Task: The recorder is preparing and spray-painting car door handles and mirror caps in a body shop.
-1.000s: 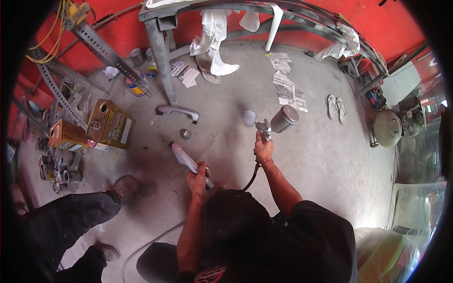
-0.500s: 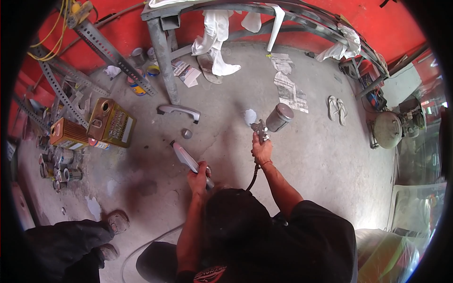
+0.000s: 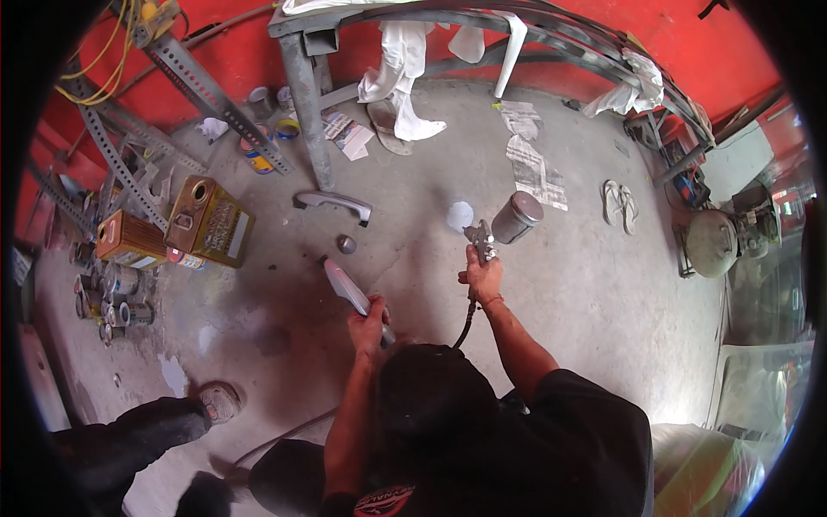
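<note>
My left hand [image 3: 369,329] is closed round one end of a silver-grey car door handle [image 3: 345,287], which slants up and to the left above the floor. In my right hand [image 3: 483,277] is a spray gun [image 3: 481,240], my fingers wrapped round its grip. The gun's grey cylindrical cup [image 3: 519,217] leans out to the right, and a dark air hose [image 3: 467,322] runs down from the grip. On the floor beyond my left hand lie a second silver door handle [image 3: 334,205] and a small round grey piece [image 3: 346,244].
Metal cans [image 3: 208,222] and paint tins [image 3: 122,280] stand at the left by a perforated metal rack [image 3: 215,97]. A steel table frame [image 3: 303,112] crosses the back. Newspaper [image 3: 534,164], flip-flops [image 3: 619,207] and a compressor [image 3: 711,245] are to the right. Another person's shoe [image 3: 220,402] is lower left.
The view has shifted slightly, so the floor things sit a little further right and down. At lower left the other person's legs have moved. Both my hands keep their holds.
</note>
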{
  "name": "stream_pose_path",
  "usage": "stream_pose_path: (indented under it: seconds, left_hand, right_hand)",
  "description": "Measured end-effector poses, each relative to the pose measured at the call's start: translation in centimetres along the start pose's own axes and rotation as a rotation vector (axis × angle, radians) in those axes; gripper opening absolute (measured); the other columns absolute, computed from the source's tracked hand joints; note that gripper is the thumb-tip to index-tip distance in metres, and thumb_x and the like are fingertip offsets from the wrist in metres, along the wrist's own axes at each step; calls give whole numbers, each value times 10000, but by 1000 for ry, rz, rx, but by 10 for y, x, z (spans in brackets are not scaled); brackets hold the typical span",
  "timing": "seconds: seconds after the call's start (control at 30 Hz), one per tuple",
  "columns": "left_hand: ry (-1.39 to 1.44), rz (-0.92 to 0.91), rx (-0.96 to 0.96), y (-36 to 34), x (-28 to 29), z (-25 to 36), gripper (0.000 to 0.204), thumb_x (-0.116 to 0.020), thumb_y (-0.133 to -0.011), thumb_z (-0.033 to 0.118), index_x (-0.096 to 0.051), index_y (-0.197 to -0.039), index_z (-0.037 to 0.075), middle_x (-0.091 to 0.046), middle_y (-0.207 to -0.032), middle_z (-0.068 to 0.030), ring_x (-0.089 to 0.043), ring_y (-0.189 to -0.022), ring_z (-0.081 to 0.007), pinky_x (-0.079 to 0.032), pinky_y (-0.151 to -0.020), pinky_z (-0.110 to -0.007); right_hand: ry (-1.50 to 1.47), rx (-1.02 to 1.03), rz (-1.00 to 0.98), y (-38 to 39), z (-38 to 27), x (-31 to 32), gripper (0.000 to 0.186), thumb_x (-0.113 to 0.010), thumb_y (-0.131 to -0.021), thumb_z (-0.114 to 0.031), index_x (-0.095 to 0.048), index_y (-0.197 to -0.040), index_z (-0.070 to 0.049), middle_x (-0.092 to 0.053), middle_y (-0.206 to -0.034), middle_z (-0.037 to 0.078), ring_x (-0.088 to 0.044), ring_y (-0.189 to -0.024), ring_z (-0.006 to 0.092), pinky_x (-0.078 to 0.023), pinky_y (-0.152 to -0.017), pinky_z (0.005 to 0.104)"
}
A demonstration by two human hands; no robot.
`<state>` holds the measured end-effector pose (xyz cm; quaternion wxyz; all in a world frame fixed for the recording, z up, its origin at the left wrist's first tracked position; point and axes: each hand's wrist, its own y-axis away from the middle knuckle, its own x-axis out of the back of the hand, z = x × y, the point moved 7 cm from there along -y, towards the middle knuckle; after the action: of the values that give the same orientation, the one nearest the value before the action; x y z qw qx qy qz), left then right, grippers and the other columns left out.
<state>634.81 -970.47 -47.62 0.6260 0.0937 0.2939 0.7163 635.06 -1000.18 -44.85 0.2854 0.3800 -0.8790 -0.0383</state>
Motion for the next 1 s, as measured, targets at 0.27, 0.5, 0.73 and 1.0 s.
stream_pose_path:
  seconds: [0.27, 0.5, 0.73, 1.0]
  left_hand:
    - [-38, -42, 69, -1, -6, -7, 118, -643, -862, 110, -607, -920, 13, -550, -654, -10, -509, -551, -99, -396, -515, -257]
    - [22, -101, 19, -8, -8, -12, 99, -627, -860, 97, -594, -893, 9, -535, -643, -15, -508, -561, -107, -384, -522, -260]
    - [-61, -88, 38, -8, -9, -10, 112, -629, -858, 125, -622, -839, 15, -538, -630, -16, -514, -565, -104, -373, -533, -260]
    - [-60, -56, 31, -13, -6, -11, 165, -673, -830, 147, -669, -901, -2, -558, -618, -10, -538, -531, -107, -407, -505, -256]
  right_hand:
    - [-65, -60, -64, 7, 5, -2, 352, -623, -908, -342, -539, -733, -49, -485, -551, -3, -481, -398, 119, -380, -363, 293]
    - [-95, -62, -15, 3, 7, 3, 336, -620, -902, -319, -524, -717, -56, -482, -536, -1, -470, -391, 117, -377, -371, 300]
    - [23, -42, 10, 3, 12, 7, 327, -618, -901, -297, -578, -761, -5, -530, -542, 23, -551, -420, 144, -424, -391, 309]
    - [71, 80, 74, -16, 27, 6, 411, -611, -899, -345, -613, -711, 20, -571, -516, 119, -601, -461, 218, -458, -488, 399]
